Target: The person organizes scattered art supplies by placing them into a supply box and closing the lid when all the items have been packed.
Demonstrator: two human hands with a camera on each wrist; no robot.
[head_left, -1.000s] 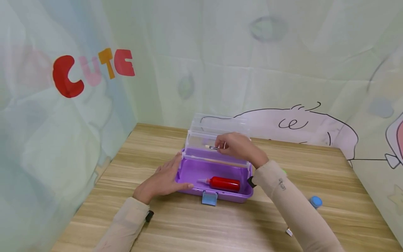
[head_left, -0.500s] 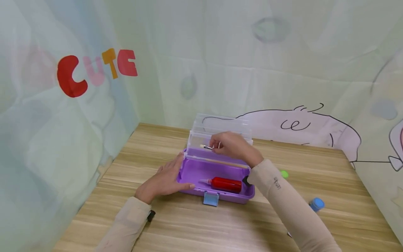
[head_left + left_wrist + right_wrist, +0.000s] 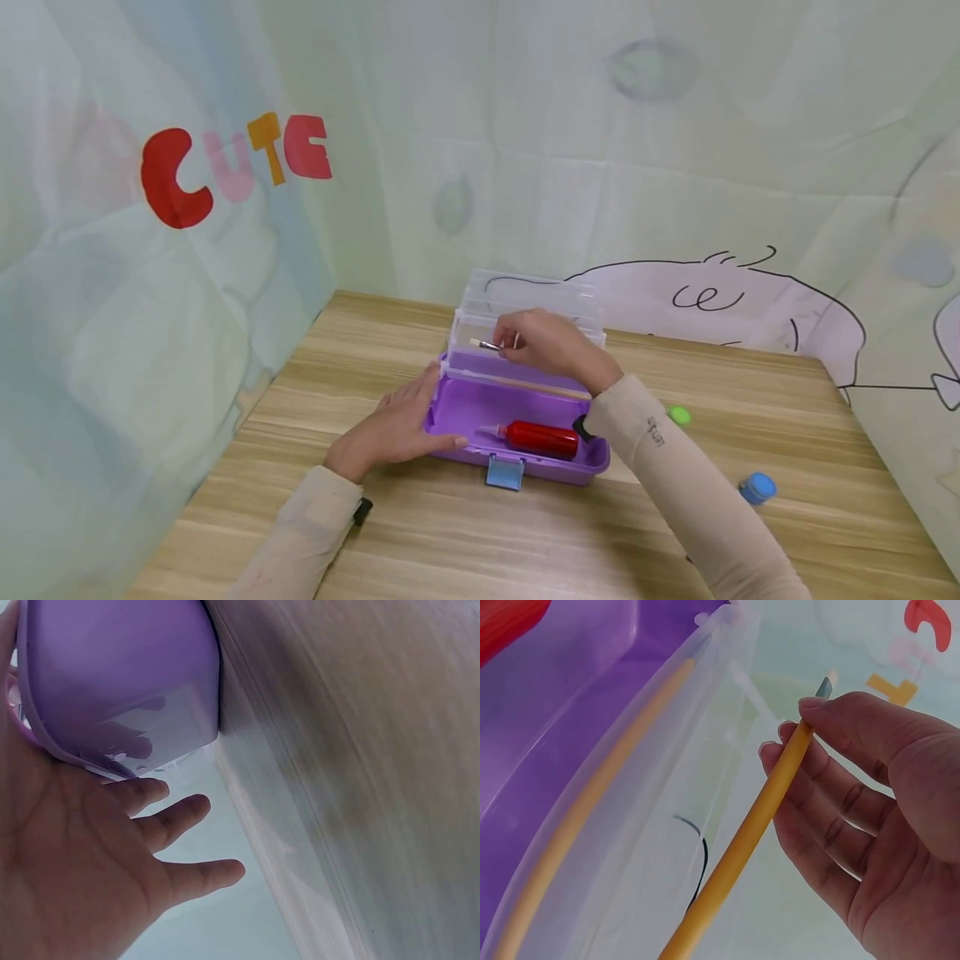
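Note:
A purple plastic box (image 3: 468, 408) stands open on the table, its clear lid (image 3: 528, 293) raised at the back. My left hand (image 3: 386, 429) lies against the box's left side with fingers spread and straight, the thumb over the front rim. Between thumb and fingertips, my right hand (image 3: 551, 342) pinches a paintbrush (image 3: 757, 817) near its metal ferrule, above the clear tray (image 3: 468, 358). A second stick, a yellow-orange handle (image 3: 604, 776), lies in that tray; its far end is unclear. Inside the box rests a red bottle (image 3: 543, 438) with a pale pointed nozzle.
A light-blue latch (image 3: 505, 472) hangs at the box's front. To the right on the wooden table (image 3: 465, 542) are a green round thing (image 3: 678, 415) and a small blue jar (image 3: 757, 488). Printed cloth walls (image 3: 525, 167) stand behind and at the sides.
My right hand has shifted a little left over the tray with the paintbrush. My left hand has stayed at the box's side. The head view has turned slightly.

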